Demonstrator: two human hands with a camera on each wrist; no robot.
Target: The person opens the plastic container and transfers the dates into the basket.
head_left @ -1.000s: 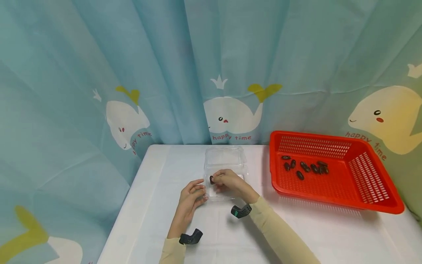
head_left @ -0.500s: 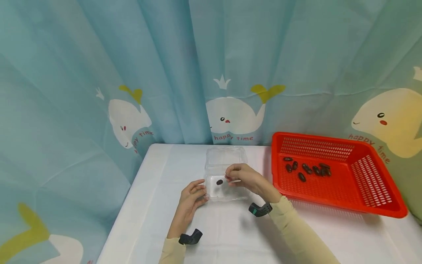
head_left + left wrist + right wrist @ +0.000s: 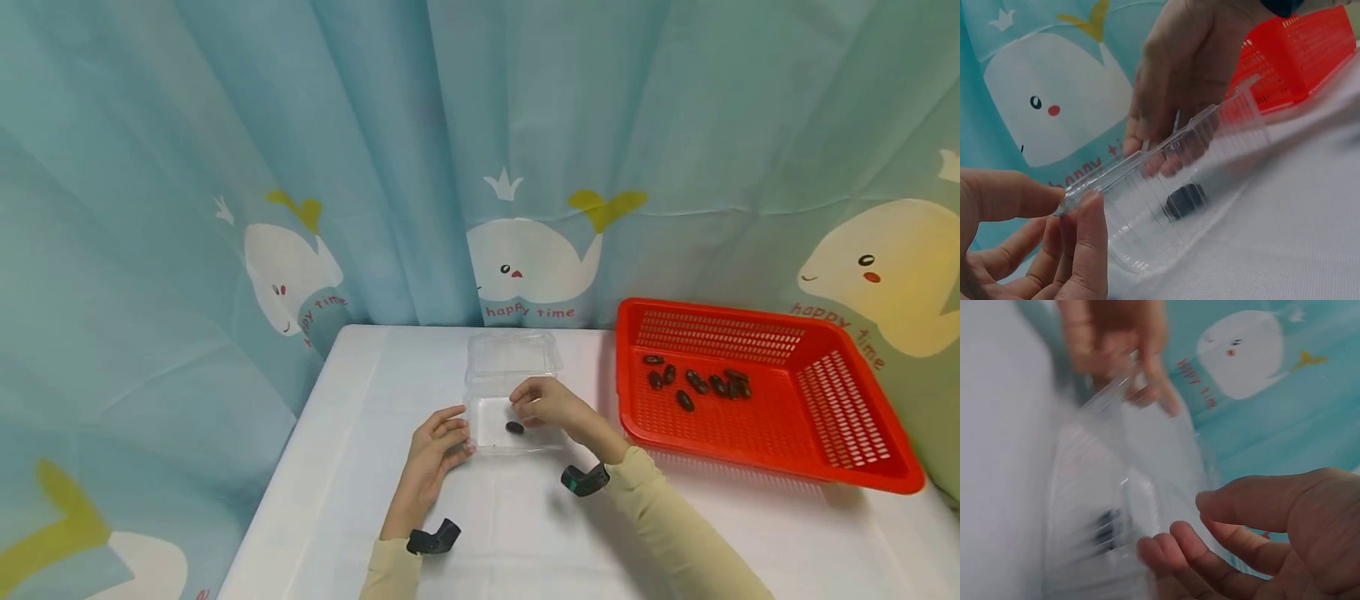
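Note:
A hinged clear plastic box lies with its lid folded back, away from me. My left hand is at the box's left side; in the left wrist view, its thumb and a finger pinch the rim. Inside the box rests one dark oval piece that looks like a date. Above the box's right part is my right hand. In the right wrist view its fingers are loosely bent, apart from the thumb, with nothing seen between them.
To the right stands a red perforated basket with several more dark dates on its floor. White cloth covers the table. A blue curtain with whale prints hangs behind the table.
One second ago my right hand held the date over the box. It let go and drew back right. The date then shifted right and nearer within the box. My left hand stayed put.

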